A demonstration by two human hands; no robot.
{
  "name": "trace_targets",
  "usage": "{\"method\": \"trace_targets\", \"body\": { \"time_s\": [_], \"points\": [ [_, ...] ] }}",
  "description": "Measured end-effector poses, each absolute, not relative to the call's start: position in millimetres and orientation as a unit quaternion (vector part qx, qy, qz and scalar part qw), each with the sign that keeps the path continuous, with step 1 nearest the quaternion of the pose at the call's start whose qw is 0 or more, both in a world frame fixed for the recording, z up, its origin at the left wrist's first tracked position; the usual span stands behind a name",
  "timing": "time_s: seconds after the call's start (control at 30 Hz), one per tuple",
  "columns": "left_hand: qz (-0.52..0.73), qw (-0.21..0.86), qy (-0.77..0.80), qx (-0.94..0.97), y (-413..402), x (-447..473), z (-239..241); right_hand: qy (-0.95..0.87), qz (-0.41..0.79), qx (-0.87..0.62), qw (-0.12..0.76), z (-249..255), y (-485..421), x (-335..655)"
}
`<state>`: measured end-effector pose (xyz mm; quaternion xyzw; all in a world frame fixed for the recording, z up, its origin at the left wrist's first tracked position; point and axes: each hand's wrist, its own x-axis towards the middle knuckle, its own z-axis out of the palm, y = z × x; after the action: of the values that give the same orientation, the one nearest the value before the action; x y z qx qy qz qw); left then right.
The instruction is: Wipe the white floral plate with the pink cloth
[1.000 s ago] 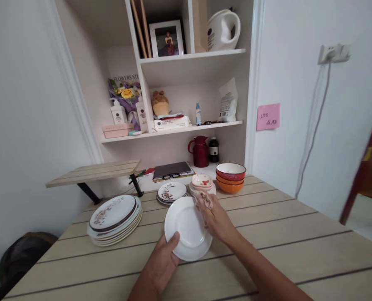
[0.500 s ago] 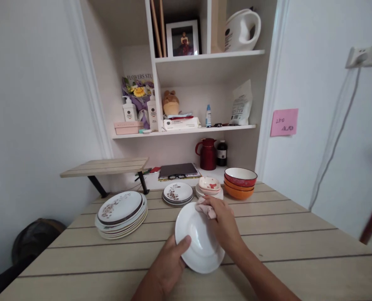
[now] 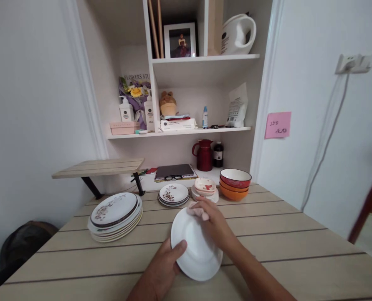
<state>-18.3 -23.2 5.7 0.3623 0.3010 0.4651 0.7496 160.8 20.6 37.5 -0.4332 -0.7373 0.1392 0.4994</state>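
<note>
A white plate [image 3: 196, 251] is held tilted above the front of the table, its inner face toward me. My left hand [image 3: 166, 264] grips its lower left rim, thumb on the face and fingers hidden underneath. Against the upper rim my right hand [image 3: 215, 223] presses a pale pink cloth [image 3: 198, 212], its fingers closed around it. Just beyond are a small stack of flower-patterned plates [image 3: 173, 193] and a stack of little dishes [image 3: 205, 187] on white saucers. To the left rises a taller stack of larger plates [image 3: 115, 215].
Nested red and orange bowls [image 3: 235, 184] stand at the back right of the slatted table [image 3: 286, 246]. A raised wooden stand [image 3: 99, 166] is at the back left. Behind are a closed laptop [image 3: 175, 170], glasses, a red jug [image 3: 203, 155] and white shelves.
The view has shifted slightly, so the surroundings sit a little further left. My right hand with the cloth stays at the plate's upper rim, and my left hand keeps its grip.
</note>
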Motion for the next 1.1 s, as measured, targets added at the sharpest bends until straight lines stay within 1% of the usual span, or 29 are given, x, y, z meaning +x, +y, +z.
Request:
{"method": "trace_targets", "body": {
  "time_s": [0.03,0.1,0.2,0.27,0.37,0.47,0.53,0.7,0.8,0.93,1.03,1.1],
  "points": [
    [0.466,0.750,0.298,0.364,-23.0,-18.9,4.4,-0.701,0.153,-0.454,0.528,33.0,26.9,168.4],
    [0.469,0.748,0.294,0.366,-23.1,-20.0,3.0,-0.654,0.186,-0.481,0.553,25.1,34.9,176.5],
    [0.471,0.749,0.290,0.365,-23.2,-20.8,3.4,-0.656,0.189,-0.462,0.566,22.6,31.0,168.3],
    [0.475,0.752,0.284,0.360,-21.9,-20.8,3.7,-0.710,0.166,-0.418,0.542,28.6,19.0,153.9],
    [0.487,0.750,0.277,0.351,-18.4,-20.3,2.7,-0.809,0.164,-0.340,0.450,41.8,-0.9,134.0],
    [0.498,0.746,0.277,0.345,-15.6,-20.1,1.3,-0.849,0.166,-0.303,0.401,47.4,-6.6,129.4],
    [0.497,0.750,0.279,0.337,-15.2,-20.4,1.6,-0.838,0.172,-0.315,0.412,43.5,-0.1,135.6],
    [0.506,0.759,0.275,0.304,-15.7,-20.2,6.9,-0.749,0.221,-0.403,0.477,21.8,23.8,157.7],
    [0.535,0.753,0.270,0.273,-13.8,-20.1,8.6,-0.725,0.232,-0.459,0.459,13.9,27.4,159.0],
    [0.546,0.762,0.257,0.233,-7.2,-21.5,6.4,-0.739,0.179,-0.500,0.415,12.1,20.6,148.1],
    [0.557,0.761,0.262,0.203,-0.5,-23.9,2.2,-0.748,0.173,-0.512,0.386,12.4,13.5,138.5],
    [0.569,0.758,0.260,0.185,3.5,-26.0,-1.0,-0.757,0.181,-0.497,0.384,11.8,9.9,133.2]
  ]
}}
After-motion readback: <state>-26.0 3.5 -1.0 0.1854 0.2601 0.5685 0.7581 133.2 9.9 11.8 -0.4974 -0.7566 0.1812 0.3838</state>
